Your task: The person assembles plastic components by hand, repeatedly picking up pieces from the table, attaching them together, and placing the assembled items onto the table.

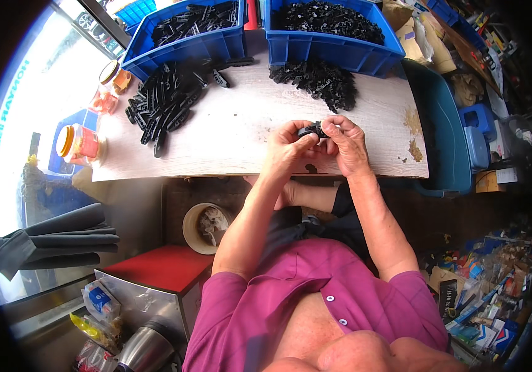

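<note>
Above the near edge of the table, both hands hold one small black plastic part [313, 129] between them. My left hand [287, 142] is closed, pinching the part's left end between thumb and fingers. From the other side, the thumb and fingers of my right hand [348, 144] close on its right end. The fingers cover much of the part, so its full shape is hidden. Beyond my hands lies a heap of small black plastic pieces [322, 84]. Farther left is a loose pile of long, narrow black plastic pieces [162, 105].
Two blue bins, one left [185, 51] and one right [334, 54], stand at the table's [229, 136] far side, filled with black pieces. Jars with orange lids [80, 144] line the left edge. A teal tub [455, 142] stands at right; a white bucket [195, 226] sits below.
</note>
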A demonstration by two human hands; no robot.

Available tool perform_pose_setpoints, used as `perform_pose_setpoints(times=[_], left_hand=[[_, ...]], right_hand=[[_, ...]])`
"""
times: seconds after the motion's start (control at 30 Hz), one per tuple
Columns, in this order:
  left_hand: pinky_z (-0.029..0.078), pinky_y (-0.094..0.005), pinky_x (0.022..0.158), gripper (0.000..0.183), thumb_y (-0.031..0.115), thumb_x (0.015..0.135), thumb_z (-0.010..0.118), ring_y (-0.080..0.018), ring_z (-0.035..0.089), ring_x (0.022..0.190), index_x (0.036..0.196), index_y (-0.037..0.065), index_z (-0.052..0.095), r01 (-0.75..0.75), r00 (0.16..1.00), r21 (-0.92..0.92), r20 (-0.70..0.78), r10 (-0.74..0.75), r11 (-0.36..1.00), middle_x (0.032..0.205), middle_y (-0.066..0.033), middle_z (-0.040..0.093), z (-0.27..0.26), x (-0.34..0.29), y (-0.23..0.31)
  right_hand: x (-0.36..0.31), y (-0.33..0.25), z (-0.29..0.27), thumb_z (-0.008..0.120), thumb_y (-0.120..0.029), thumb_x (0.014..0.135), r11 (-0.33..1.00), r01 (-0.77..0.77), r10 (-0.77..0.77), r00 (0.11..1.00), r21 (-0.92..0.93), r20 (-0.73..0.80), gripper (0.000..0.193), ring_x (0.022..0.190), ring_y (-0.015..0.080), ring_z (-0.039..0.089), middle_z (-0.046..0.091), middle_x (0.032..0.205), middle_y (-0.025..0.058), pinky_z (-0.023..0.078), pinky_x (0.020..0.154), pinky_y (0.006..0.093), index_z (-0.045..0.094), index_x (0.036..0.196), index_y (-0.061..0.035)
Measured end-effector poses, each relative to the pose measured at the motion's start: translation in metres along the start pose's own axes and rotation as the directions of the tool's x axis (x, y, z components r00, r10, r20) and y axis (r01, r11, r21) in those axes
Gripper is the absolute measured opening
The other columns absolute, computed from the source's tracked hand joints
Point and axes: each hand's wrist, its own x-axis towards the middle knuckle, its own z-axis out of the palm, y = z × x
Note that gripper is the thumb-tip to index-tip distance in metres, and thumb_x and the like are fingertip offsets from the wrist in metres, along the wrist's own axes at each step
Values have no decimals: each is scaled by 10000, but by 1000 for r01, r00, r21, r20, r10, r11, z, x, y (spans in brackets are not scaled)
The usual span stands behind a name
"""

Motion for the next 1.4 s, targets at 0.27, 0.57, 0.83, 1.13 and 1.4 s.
perform_pose_setpoints(times=[0.27,0.57,0.83,1.13,1.4], left_hand=[[518,-242,643,226,129,869,677,-98,616,697,1066,24,648,-4,1000,74,-15,5,997,805,-27,659,1,0,0],[530,-220,583,182,181,906,665,-94,602,607,957,11,625,-48,986,-80,-164,35,996,766,-35,628,8,4,-12],[498,-237,556,89,114,896,624,-106,573,590,906,26,626,-9,979,-204,-200,-33,979,758,-49,627,9,-5,2],[528,-242,578,152,130,914,621,-114,592,618,1005,9,623,-36,994,-123,-102,23,992,786,-66,641,9,-3,-6],[503,-392,681,231,149,854,665,-219,603,786,1082,116,680,-469,692,878,299,657,95,799,-88,647,16,47,-15]], right_hand=[[2,-4,-2,752,-154,842,996,-57,57,998,-72,7,145,538,31,490,656,742,-18,368,500,173,705,944,-62],[3,-9,5,714,-251,875,985,-56,50,998,-163,-38,210,478,37,438,563,632,-41,341,451,192,632,803,-71],[1,-10,14,705,-360,847,923,-174,176,984,-343,-27,380,466,76,450,493,596,-5,409,351,283,517,692,-68],[3,3,1,673,-275,867,961,-15,13,1000,-275,-6,282,461,62,428,472,592,-32,444,383,294,539,716,-78],[-5,-43,-40,623,-256,876,999,-27,33,938,20,-345,215,396,164,511,387,440,2,596,497,476,559,798,-67]])
